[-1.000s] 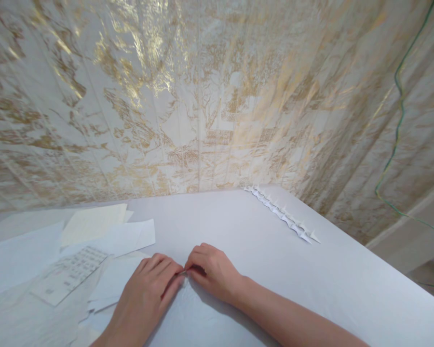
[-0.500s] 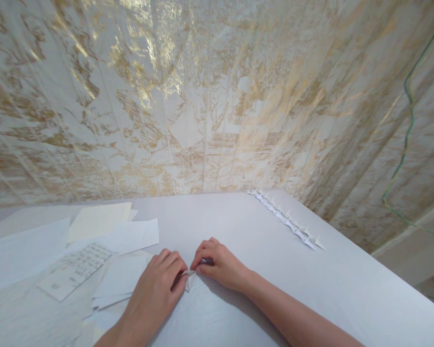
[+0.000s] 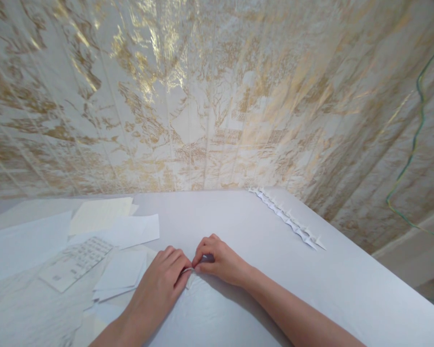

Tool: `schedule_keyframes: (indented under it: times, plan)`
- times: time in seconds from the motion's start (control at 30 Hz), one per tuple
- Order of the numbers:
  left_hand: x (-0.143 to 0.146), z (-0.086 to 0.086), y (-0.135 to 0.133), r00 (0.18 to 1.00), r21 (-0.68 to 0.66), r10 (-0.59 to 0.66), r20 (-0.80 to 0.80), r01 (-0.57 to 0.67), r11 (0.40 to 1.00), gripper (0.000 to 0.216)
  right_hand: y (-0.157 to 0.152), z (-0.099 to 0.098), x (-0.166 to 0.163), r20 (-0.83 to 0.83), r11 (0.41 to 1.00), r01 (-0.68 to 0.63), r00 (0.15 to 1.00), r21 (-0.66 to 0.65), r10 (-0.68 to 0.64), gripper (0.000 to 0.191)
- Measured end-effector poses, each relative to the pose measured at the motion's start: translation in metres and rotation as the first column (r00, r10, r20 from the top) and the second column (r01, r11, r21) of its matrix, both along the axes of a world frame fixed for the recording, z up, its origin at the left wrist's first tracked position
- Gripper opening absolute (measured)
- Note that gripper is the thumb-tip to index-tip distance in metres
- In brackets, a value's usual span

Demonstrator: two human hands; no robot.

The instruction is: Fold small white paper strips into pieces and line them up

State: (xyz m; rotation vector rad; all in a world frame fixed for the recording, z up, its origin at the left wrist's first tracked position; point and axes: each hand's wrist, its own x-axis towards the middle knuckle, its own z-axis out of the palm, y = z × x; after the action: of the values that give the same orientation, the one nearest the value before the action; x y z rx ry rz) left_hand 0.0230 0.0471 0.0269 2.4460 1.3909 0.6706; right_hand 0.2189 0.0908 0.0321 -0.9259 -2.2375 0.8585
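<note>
A white table meets a gold-patterned wall. Loose paper sheets lie at its left, and a row of folded pieces lies at its right edge. Left hand and right hand curl nearly closed, their fingertips pinching a small folded paper that lies between them on the table.

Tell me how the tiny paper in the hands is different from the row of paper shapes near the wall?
The tiny paper is one piece; the row of paper shapes is many, lined up. The tiny paper is pinched between the left hand and the right hand; the row of paper shapes lies untouched by the table's far edge. Both are white paper on the same table.
</note>
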Motion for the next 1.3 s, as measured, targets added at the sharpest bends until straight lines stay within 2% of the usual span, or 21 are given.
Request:
schedule_keyframes:
  times: [0.3,0.53,0.73,0.9,1.0,1.17,1.3]
  plan:
    - [-0.005,-0.002,-0.001,0.986,-0.130,0.117,0.121,-0.101,0.986,0.018,-0.003,-0.002,-0.009,-0.007,0.998,0.068,0.998,0.012,-0.068,0.016]
    - [-0.004,0.006,-0.003,0.965,-0.247,0.177,0.193,-0.127,0.961,0.019,-0.007,-0.002,-0.015,0.047,0.993,0.113,0.992,0.030,-0.114,0.014]
    - [-0.002,0.006,-0.005,0.954,-0.278,0.196,0.226,-0.129,0.952,0.017,-0.011,0.000,-0.022,0.104,0.983,0.180,0.978,0.023,-0.181,0.013]
    - [-0.001,-0.002,-0.006,0.945,-0.277,0.182,0.272,-0.104,0.955,0.018,-0.015,0.000,-0.026,0.154,0.977,0.189,0.967,0.094,-0.202,0.015]
    - [0.000,-0.003,-0.007,0.938,-0.280,0.185,0.292,-0.101,0.955,0.021,-0.013,0.001,-0.023,0.151,0.984,0.137,0.977,0.111,-0.153,0.015]
    - [0.001,0.004,-0.008,0.924,-0.293,0.233,0.304,-0.142,0.946,0.023,-0.004,0.004,-0.012,0.070,0.995,-0.068,0.996,0.077,0.062,0.012]
    - [-0.004,0.009,-0.006,0.910,-0.304,0.258,0.326,-0.157,0.940,0.020,-0.003,0.000,-0.013,0.049,0.995,-0.014,0.999,0.102,0.009,0.010]
